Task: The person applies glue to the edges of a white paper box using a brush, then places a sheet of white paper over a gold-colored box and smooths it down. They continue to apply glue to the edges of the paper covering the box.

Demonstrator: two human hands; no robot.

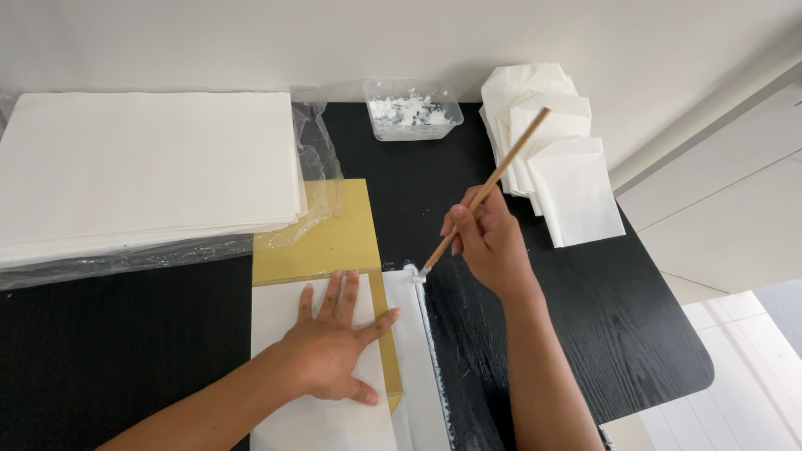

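Observation:
My left hand (334,342) lies flat, fingers spread, on a white paper sheet (288,317) that rests on a gold-coloured board (334,230). A narrow strip of white paper (415,359) sticks out past the board's right edge. My right hand (489,242) grips a wooden-handled brush (493,179). Its white, paste-laden tip (419,274) touches the top of that strip. A clear plastic tub (412,113) with white paste stands at the back of the table.
A thick stack of white paper (142,167) on clear plastic wrap sits at the back left. A pile of folded white paper pieces (551,150) lies at the back right. White smears mark the black table (585,326) beside the strip. The table's rounded right edge borders a light floor.

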